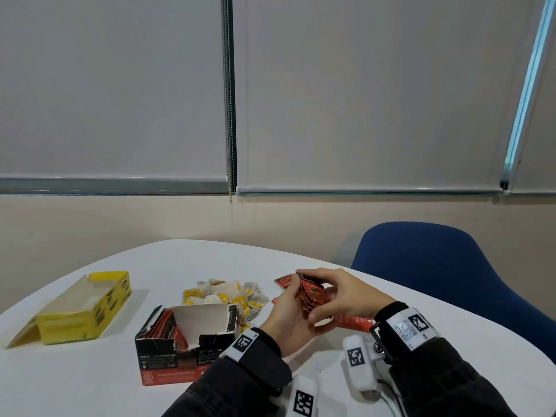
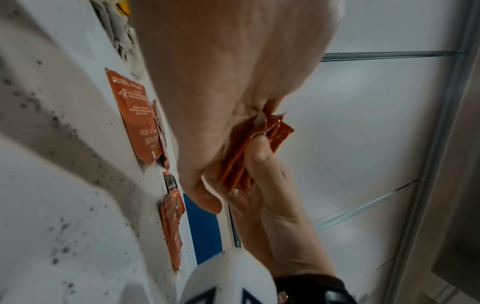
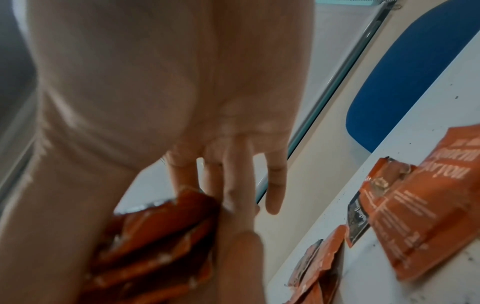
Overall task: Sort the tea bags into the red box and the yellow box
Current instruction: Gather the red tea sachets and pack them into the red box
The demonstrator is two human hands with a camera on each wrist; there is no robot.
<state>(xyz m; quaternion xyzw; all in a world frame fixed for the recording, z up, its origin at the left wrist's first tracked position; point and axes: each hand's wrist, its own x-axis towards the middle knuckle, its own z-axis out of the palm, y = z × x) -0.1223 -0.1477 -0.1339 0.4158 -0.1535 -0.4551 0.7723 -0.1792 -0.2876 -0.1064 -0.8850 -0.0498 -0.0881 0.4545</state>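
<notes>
Both hands hold one fanned stack of red tea bags (image 1: pixel 313 296) above the white table, right of centre. My left hand (image 1: pixel 290 314) grips the stack from the left, and my right hand (image 1: pixel 334 291) pinches it from the right and top. The stack (image 2: pixel 249 152) shows between both hands in the left wrist view, and blurred (image 3: pixel 161 236) in the right wrist view. The red box (image 1: pixel 183 344) stands open in front of my left wrist with red bags inside. Far left lies the open yellow box (image 1: pixel 84 308). Behind the red box sits a pile of yellow tea bags (image 1: pixel 225 296).
Loose red tea bags lie on the table (image 1: pixel 90 386) under and behind the hands (image 1: pixel 282 281) (image 2: pixel 135 115) (image 3: pixel 426 205). Dark tea crumbs dot the tabletop nearby. A blue chair (image 1: pixel 445 281) stands at the table's far right edge.
</notes>
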